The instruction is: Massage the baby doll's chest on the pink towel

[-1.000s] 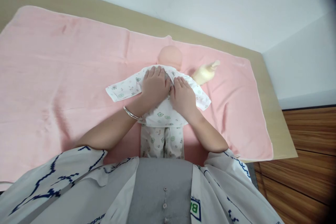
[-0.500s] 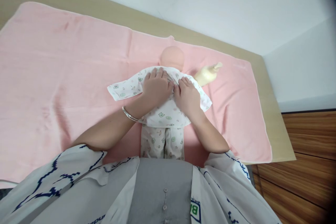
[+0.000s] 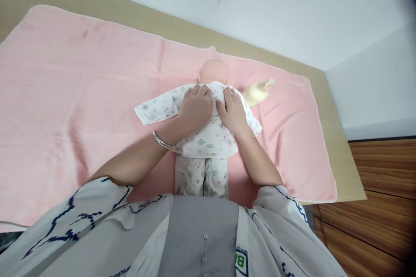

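Observation:
A baby doll lies on a pink blanket, its bare head (image 3: 214,71) pointing away from me. It wears a white printed shirt (image 3: 208,143) and matching trousers (image 3: 191,175). My left hand (image 3: 196,106) rests flat on the left side of the shirt's upper part, fingers stretched out. On the right side of the shirt, my right hand (image 3: 232,111) lies with its fingers extended and thumb apart. The left sleeve (image 3: 157,106) spreads outward over the blanket. Just beyond the right shoulder is a pale yellow doll arm or hand-shaped piece (image 3: 258,92); its exact kind is unclear.
The pink blanket (image 3: 110,78) covers most of a light wooden table (image 3: 282,58). A white wall (image 3: 276,8) borders the far side. Brown wooden panelling (image 3: 383,181) stands at the right, beyond the table's edge.
My right hand has shifted slightly up and right, its fingers straighter. The shirt's bunched upper middle now lies smoother, and my left hand has barely moved.

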{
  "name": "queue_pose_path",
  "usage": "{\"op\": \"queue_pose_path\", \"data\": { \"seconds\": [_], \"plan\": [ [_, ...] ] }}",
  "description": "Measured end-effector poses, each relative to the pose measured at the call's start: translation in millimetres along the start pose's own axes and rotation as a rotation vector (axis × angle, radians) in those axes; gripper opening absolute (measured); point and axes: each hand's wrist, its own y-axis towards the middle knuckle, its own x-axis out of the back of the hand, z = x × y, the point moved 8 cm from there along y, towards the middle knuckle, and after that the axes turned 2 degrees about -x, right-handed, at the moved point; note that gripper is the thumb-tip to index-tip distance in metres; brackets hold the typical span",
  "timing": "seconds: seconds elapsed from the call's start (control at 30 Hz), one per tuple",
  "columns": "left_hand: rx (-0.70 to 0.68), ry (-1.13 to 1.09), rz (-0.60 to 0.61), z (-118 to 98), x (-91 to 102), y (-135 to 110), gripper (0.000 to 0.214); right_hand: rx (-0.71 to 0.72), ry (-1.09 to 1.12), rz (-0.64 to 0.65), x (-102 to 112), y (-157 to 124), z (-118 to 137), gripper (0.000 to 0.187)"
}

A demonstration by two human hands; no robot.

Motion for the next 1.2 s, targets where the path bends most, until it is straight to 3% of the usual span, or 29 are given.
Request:
{"op": "queue_pose_path", "data": {
  "seconds": [0.13,0.3,0.53,0.73,1.03,1.2],
  "plan": [
    [0.072,-0.028,-0.031,16.7,-4.9,8.1,0.057,-0.013,-0.024,-0.045,4.1,-10.8,12.3,0.055],
    [0.094,-0.041,-0.106,18.0,-8.4,6.8,0.058,-0.013,-0.044,-0.097,7.7,-23.4,25.2,0.048],
    [0.087,-0.053,-0.115,17.9,-7.5,5.2,0.058,0.033,-0.015,-0.083,-4.2,-11.4,10.9,0.062],
    [0.094,-0.049,-0.129,19.4,-7.7,4.4,0.056,0.033,0.021,-0.085,-9.8,-13.3,10.6,0.063],
    [0.038,0.023,-0.009,-6.7,1.1,-10.5,0.053,0.119,0.092,0.032,1.2,8.4,-11.2,0.064],
    [0.005,0.037,-0.080,-8.6,-0.5,-11.3,0.054,0.103,0.010,-0.026,6.1,1.3,3.2,0.059]
  ]
}}
